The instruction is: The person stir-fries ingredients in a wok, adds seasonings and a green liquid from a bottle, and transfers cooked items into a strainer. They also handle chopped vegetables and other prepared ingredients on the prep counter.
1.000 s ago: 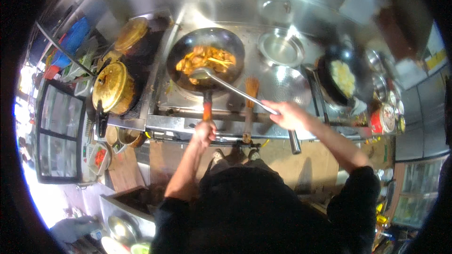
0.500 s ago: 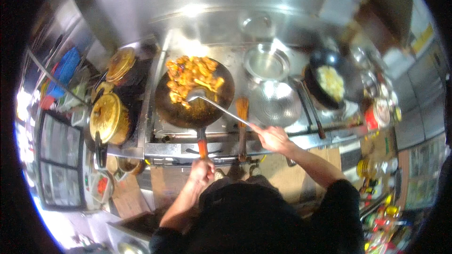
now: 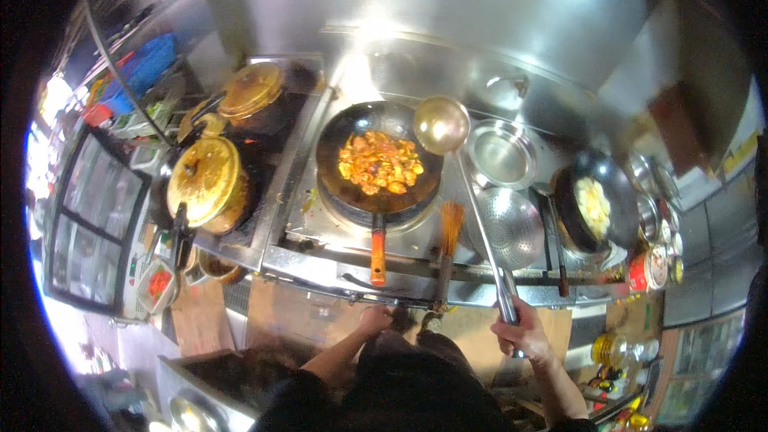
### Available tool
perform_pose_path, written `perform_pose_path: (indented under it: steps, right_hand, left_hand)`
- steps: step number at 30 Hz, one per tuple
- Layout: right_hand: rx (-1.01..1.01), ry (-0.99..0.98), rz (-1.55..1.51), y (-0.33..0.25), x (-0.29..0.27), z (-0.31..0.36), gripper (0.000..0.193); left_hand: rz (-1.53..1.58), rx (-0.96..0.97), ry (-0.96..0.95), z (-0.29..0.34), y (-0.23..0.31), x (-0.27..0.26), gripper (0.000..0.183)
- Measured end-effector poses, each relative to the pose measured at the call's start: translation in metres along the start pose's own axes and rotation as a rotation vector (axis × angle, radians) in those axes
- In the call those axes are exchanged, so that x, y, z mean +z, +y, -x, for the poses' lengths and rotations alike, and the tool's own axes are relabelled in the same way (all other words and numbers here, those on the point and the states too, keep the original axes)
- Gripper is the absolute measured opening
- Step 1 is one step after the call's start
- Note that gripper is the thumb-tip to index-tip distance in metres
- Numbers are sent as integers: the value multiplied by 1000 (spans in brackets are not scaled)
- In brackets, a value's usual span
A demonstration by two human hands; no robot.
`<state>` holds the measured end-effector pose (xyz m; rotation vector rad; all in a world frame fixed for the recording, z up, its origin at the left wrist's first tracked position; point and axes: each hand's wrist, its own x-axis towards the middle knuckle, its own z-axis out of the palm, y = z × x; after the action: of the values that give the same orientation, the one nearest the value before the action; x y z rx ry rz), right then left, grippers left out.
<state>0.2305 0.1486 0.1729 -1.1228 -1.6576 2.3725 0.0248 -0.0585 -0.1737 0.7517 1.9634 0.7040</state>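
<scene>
Resting on the steel stove [image 3: 320, 264], the black wok [image 3: 332, 156] is glossy inside, with an orange-red handle; shiny orange-brown stir-fried pieces [image 3: 380, 162] fill its middle. The steel ladle [image 3: 442, 125] gleams, its round bowl overlapping the wok's right rim; whether they touch is unclear. The right hand [image 3: 526, 332] is wrapped around the ladle's handle end. The left hand [image 3: 378, 320] is near the stove's front edge, off the wok's handle; I cannot tell its grip. To the right stands a second wok [image 3: 622, 212] of pale chunks [image 3: 592, 208]; to the left, a lidded yellowish pot [image 3: 206, 180]. The ladle's shaft crosses in front of a perforated strainer [image 3: 508, 228], near a steel basin [image 3: 502, 156]; a brush [image 3: 451, 226] lies between strainer and wok. The wok's handle points toward the person; the ladle slants lengthwise, bowl at back left, handle at front right.
</scene>
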Motion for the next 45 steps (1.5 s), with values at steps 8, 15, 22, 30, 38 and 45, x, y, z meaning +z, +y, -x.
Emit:
perform_pose_path:
  steps: [8, 15, 22, 30, 38, 45]
  right_hand:
    - [133, 241, -232, 32, -23, 86, 37]
    - [-31, 272, -399, 75, -88, 150, 41]
    - [-147, 289, -556, 128, -209, 228, 41]
    - [-515, 233, -1247, 164, -352, 305, 29]
    - [-421, 763, -876, 164, -569, 327, 26]
    - [-259, 874, -672, 141, -755, 366, 25]
  left_hand:
    - [-729, 579, 150, -117, -88, 149, 34]
    - [-854, 658, -26, -160, -92, 146, 42]
    - [-1021, 532, -82, -165, 39, 174, 37]
    - [-1035, 405, -131, -134, 193, 262, 33]
    - [-955, 255, -103, -103, 274, 387, 31]
    - [-871, 108, -95, -69, 323, 486, 30]
